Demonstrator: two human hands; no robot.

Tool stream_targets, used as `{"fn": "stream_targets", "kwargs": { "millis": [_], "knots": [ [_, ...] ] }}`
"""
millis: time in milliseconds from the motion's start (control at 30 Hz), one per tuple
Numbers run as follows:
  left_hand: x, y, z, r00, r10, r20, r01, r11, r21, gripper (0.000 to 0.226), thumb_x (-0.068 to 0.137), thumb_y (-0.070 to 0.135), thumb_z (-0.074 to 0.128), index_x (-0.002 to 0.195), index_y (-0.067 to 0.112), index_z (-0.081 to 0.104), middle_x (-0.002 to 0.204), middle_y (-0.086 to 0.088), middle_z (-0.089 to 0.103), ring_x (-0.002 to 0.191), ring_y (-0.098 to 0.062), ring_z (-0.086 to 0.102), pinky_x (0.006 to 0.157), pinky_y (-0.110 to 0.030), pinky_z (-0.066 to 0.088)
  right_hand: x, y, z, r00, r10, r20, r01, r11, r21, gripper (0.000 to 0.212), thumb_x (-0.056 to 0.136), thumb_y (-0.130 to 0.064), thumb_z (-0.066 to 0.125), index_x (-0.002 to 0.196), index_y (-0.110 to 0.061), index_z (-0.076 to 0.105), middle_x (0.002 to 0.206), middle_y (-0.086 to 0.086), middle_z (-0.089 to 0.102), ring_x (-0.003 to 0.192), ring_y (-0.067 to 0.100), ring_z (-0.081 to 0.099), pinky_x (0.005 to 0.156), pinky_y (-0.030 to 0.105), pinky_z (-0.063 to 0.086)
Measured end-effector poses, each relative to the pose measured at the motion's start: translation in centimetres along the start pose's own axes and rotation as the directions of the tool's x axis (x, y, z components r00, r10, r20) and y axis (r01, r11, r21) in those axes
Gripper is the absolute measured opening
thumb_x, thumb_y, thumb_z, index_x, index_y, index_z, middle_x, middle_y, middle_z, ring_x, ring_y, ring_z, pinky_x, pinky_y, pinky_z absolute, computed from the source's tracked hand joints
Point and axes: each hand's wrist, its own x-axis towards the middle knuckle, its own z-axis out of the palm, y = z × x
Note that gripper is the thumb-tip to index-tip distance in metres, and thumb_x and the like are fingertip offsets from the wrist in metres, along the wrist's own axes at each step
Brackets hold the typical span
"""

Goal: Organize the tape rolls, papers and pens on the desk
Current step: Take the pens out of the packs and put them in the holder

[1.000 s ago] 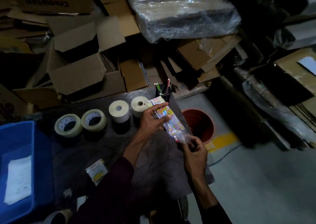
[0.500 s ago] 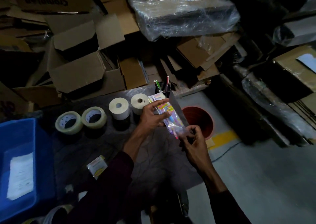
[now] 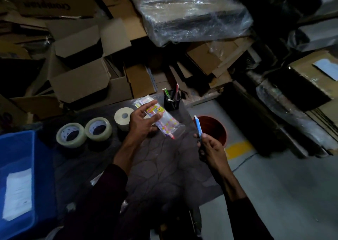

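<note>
My left hand (image 3: 141,123) holds a clear plastic pen packet (image 3: 164,123) with colourful print above the dark desk (image 3: 161,168). Off the desk's right edge, my right hand (image 3: 210,150) grips a blue pen (image 3: 198,126) pointing upward. A black mesh pen holder (image 3: 172,101) with a few pens stands at the desk's far right corner. Two clear tape rolls (image 3: 71,135) (image 3: 98,129) and a cream paper tape roll (image 3: 123,118) line the desk's back; another roll is mostly hidden behind my left hand.
A blue bin (image 3: 23,181) holding white paper (image 3: 18,194) sits at the desk's left. Cardboard boxes (image 3: 80,82) and a plastic-wrapped bundle (image 3: 192,14) crowd the back. A red bucket (image 3: 214,132) stands on the grey floor to the right.
My right hand has pulled a blue pen out of the packet and moved right, away from it. My left hand still holds the packet, now tilted flatter.
</note>
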Motion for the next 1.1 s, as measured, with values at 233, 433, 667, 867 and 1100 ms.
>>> {"fn": "stream_targets", "kwargs": {
  "millis": [233, 433, 667, 867, 1100],
  "knots": [
    [-0.2, 0.2, -0.9, 1.0, -0.025, -0.001, 0.025, 0.999, -0.044, 0.043, 0.081, -0.001, 0.072, 0.115, 0.024, 0.068, 0.105, -0.01, 0.073, 0.095, -0.027, 0.071, 0.075, -0.056, 0.057, 4.7, -1.8, 1.6, 0.997, -0.082, 0.008, 0.083, 0.988, -0.13, 0.019, 0.1, -0.028, 0.054, 0.093, -0.018, 0.068, 0.07, -0.006, 0.06, 0.057, 0.006, 0.045, 0.047, 0.016, 0.032],
    [0.6, -0.1, -2.1, 0.999, -0.033, 0.003, 0.033, 0.995, -0.091, 0.044, 0.082, -0.004, 0.069, 0.12, 0.018, 0.065, 0.115, -0.014, 0.07, 0.1, -0.025, 0.07, 0.071, -0.044, 0.061, 10.2, -2.5, 3.5, 0.988, -0.155, -0.019, 0.152, 0.981, -0.118, 0.022, 0.101, -0.019, 0.054, 0.108, -0.005, 0.068, 0.085, -0.004, 0.068, 0.067, -0.005, 0.057, 0.058, 0.007, 0.042],
    [2.8, -0.6, -3.1, 0.996, -0.016, -0.084, 0.005, 0.992, -0.128, 0.043, 0.081, -0.005, 0.069, 0.119, 0.015, 0.065, 0.117, -0.019, 0.067, 0.095, -0.028, 0.069, 0.07, -0.051, 0.06, 18.8, -2.4, 5.8, 0.957, -0.281, -0.068, 0.258, 0.937, -0.236, 0.022, 0.096, -0.024, 0.063, 0.109, -0.009, 0.071, 0.103, 0.007, 0.073, 0.091, 0.009, 0.065, 0.08, 0.027, 0.053],
    [3.7, -1.1, -4.4, 0.993, -0.037, -0.116, 0.024, 0.993, -0.117, 0.045, 0.082, -0.006, 0.067, 0.124, 0.011, 0.063, 0.106, -0.005, 0.071, 0.097, -0.025, 0.069, 0.07, -0.045, 0.061, 26.1, -1.8, 8.2, 0.944, -0.303, -0.133, 0.285, 0.949, -0.136, 0.015, 0.092, -0.016, 0.068, 0.105, -0.009, 0.07, 0.093, 0.006, 0.071, 0.077, 0.001, 0.066, 0.071, 0.019, 0.052],
    [4.8, -2.6, -6.8, 0.976, -0.107, -0.188, 0.081, 0.986, -0.143, 0.048, 0.08, -0.009, 0.068, 0.123, 0.013, 0.063, 0.117, -0.012, 0.066, 0.096, -0.022, 0.069, 0.07, -0.044, 0.061, 32.9, 2.4, 8.1, 0.943, -0.266, -0.198, 0.211, 0.942, -0.261, 0.043, 0.081, -0.043, 0.073, 0.103, -0.006, 0.073, 0.105, 0.013, 0.069, 0.098, 0.022, 0.067, 0.089, 0.039, 0.057]
  ]
}}
